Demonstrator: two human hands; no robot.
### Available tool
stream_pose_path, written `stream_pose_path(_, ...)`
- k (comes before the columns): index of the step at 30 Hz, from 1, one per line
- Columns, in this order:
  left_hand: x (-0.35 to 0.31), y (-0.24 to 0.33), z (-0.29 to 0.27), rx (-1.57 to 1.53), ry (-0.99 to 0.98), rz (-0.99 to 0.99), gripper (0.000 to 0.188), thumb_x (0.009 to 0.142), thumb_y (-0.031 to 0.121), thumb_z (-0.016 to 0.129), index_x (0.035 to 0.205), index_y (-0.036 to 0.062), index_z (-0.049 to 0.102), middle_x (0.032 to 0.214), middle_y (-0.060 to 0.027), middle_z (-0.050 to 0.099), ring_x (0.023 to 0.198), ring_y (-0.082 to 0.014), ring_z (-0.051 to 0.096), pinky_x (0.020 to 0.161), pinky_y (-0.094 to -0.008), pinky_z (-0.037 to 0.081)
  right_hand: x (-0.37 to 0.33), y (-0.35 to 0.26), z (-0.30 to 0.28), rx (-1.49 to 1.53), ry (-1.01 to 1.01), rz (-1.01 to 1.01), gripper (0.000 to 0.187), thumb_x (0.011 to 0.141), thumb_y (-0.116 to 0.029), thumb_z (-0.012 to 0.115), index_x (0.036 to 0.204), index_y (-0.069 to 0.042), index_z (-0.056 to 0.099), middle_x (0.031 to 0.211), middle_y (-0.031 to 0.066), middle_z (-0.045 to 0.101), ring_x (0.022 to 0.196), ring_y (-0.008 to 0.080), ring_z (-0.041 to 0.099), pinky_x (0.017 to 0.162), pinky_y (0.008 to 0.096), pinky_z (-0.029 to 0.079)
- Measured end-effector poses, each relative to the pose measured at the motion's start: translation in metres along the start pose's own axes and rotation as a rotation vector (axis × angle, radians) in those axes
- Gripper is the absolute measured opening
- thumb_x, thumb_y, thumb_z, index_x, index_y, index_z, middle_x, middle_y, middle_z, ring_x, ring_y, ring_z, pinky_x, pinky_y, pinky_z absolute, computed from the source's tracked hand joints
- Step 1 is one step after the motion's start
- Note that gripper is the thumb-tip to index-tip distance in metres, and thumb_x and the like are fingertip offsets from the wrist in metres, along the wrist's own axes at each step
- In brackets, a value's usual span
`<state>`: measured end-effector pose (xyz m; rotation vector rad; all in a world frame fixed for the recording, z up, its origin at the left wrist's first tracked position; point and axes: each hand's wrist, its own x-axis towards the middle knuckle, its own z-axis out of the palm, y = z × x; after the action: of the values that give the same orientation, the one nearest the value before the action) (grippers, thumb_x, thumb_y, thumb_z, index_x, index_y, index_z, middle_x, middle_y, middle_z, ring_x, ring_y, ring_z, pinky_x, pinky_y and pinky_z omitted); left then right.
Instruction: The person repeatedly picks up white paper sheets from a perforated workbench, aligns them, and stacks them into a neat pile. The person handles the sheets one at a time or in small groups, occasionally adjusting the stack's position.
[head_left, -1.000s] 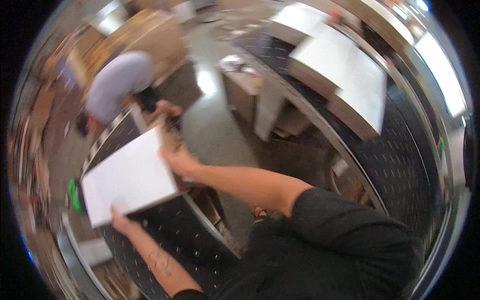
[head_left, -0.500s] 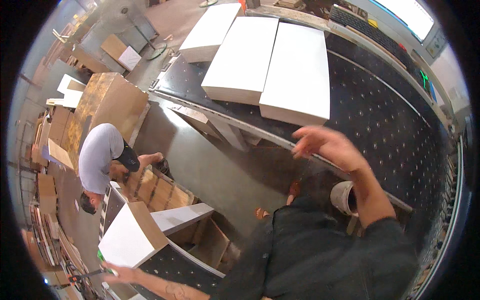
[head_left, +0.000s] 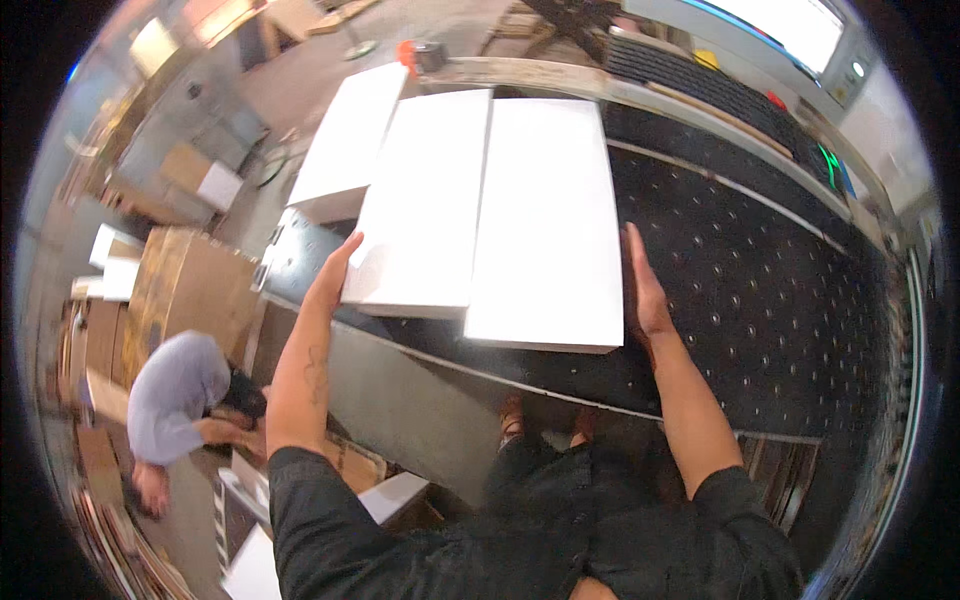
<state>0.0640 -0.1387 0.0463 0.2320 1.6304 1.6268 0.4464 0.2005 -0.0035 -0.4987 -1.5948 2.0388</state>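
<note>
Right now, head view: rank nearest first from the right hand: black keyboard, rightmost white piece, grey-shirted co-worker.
1. Rightmost white piece: just left of the right hand.
2. Black keyboard: beyond the hand, toward the upper right.
3. Grey-shirted co-worker: bent over, far left.

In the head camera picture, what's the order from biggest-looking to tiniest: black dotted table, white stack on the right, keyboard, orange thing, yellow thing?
1. Black dotted table
2. White stack on the right
3. Keyboard
Last: orange thing and yellow thing, too alike in size to rank.
</note>
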Motion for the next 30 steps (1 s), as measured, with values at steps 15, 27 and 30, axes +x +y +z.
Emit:
stream_pose_path(15, -0.070, -0.078, 0.068, -0.108, 0.013, -0.163, 0.062, 0.106, 0.043, 0.052, 0.149, -0.0014, 0.047, 0.138, -0.0179, 0.060, 0.127, -0.0334, 0.059, 0.107, -0.0480, 0.048, -0.084, -0.053, -0.052, 0.130, 0.022, 0.115, 0.090, 0.101, -0.037, 0.055, 0.169, -0.011, 0.002, 0.176, 0.0138, 0.005, 0.162, 0.0278, 0.006, 0.131, 0.0454, 0.007)
stream_pose_path(27, -0.166, -0.141, 0.346, 0.375, -0.235, -0.256, 0.061, 0.112, 0.040, 0.046, 0.160, 0.0047, 0.035, 0.159, -0.0223, 0.042, 0.145, -0.0401, 0.043, 0.117, -0.0547, 0.040, -0.325, -0.122, -0.268, 0.250, 0.203, 0.048, 0.087, 0.102, -0.036, 0.053, 0.169, -0.015, 0.003, 0.176, 0.0143, 0.008, 0.161, 0.0326, 0.017, 0.129, 0.0493, 0.021)
stream_pose_path(30, -0.187, -0.172, 0.440, 0.191, -0.248, -0.062, 0.051, 0.102, 0.038, 0.059, 0.137, 0.0006, 0.057, 0.122, -0.0130, 0.065, 0.111, -0.0303, 0.064, 0.094, -0.0441, 0.052, -0.392, -0.125, -0.346, 0.190, 0.309, 0.011, 0.082, 0.103, -0.033, 0.051, 0.169, -0.015, 0.007, 0.175, 0.0137, 0.012, 0.160, 0.0320, 0.020, 0.129, 0.0503, 0.020)
